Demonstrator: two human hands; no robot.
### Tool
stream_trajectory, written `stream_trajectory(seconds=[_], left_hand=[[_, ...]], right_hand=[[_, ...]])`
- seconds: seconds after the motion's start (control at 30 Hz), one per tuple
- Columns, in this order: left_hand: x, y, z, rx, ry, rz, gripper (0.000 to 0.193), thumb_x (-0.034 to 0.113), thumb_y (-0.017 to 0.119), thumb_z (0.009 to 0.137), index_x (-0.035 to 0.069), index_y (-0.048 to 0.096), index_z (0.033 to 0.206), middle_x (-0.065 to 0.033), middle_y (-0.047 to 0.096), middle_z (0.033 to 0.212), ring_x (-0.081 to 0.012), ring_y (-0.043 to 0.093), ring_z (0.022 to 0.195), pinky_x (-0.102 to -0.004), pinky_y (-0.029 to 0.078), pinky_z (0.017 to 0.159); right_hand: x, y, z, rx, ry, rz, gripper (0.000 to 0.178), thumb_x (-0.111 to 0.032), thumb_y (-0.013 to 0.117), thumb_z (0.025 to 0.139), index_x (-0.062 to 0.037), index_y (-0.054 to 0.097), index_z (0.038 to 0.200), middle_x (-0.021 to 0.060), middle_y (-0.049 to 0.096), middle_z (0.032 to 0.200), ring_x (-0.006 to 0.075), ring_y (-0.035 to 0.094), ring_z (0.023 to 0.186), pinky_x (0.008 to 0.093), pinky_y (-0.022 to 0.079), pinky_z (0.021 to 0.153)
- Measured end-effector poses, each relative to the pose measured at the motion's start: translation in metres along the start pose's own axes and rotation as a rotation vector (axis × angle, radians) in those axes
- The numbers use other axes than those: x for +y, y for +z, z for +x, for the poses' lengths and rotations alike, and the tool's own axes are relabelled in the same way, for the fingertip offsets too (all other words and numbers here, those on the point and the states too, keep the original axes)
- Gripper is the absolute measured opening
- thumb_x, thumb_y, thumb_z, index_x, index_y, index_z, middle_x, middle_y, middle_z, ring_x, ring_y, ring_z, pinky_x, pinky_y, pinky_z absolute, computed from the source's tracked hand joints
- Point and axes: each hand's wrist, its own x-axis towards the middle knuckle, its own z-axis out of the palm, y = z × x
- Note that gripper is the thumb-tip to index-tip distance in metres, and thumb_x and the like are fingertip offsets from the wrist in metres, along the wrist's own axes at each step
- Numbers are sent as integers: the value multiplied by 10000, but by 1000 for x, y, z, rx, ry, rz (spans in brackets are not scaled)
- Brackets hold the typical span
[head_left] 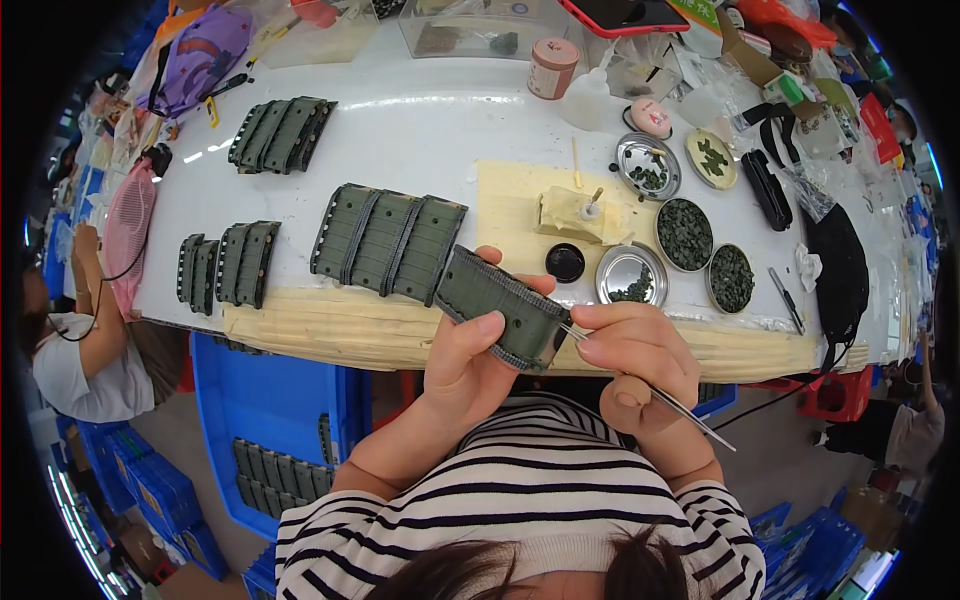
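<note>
My left hand point(465, 355) is closed round a dark green curved plastic piece point(495, 300) with ridged grey edges, held tilted above the table's front edge. My right hand point(645, 360) pinches metal tweezers point(690, 412), a bandage-like wrap on one finger. The tweezer tips meet the piece's right end; whether they grip anything there is too small to tell. Just left of the piece lies a row of similar green pieces point(385, 240). Round tins of small dark green bits, a fuller tin point(685, 235) and a smaller one point(731, 278), stand to the right.
More green pieces lie at the left point(283, 135). Near my hands are a metal dish point(632, 275), a black round cap point(565, 263) and a tape-covered block point(580, 215) with a stick. A pen-like knife point(787, 300) lies right. Below the table sits a blue crate point(270, 400). People sit either side.
</note>
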Motion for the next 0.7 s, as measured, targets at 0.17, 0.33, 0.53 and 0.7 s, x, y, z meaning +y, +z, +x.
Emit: stream_trajectory(seconds=[0.17, 0.33, 0.53, 0.7], left_hand=[[-1, 0, -1, 25, -18, -8, 569, 92, 556, 844, 165, 318, 1355, -220, 507, 1260, -294, 570, 1121, -417, 521, 909], [-1, 1, -1, 52, -10, -7, 563, 90, 552, 845, 160, 320, 1354, -219, 505, 1264, -281, 556, 1141, -413, 507, 933], [-6, 2, -3, 58, 6, -22, 552, 80, 538, 860, 159, 308, 1355, -221, 499, 1275, -270, 537, 1167, -407, 497, 948], [-8, 0, -4, 43, 13, -44, 551, 81, 534, 866, 163, 298, 1358, -212, 499, 1277, -269, 532, 1172, -408, 488, 956]], right_hand=[[-1, -2, -1, -33, -1, -26, 211, -116, 654, 850, 20, 642, 1011, 167, 658, 964, 309, 664, 916, 329, 530, 723], [1, 0, -2, -23, -23, -50, 214, -112, 654, 847, 24, 639, 1012, 163, 656, 959, 316, 662, 921, 341, 535, 737], [2, 4, -4, 18, -48, -111, 180, -92, 610, 881, 36, 631, 1004, 148, 655, 920, 319, 673, 898, 339, 546, 712], [2, 10, -6, 70, -44, -120, 155, -83, 577, 899, 41, 630, 975, 140, 654, 892, 325, 679, 880, 337, 549, 698]])
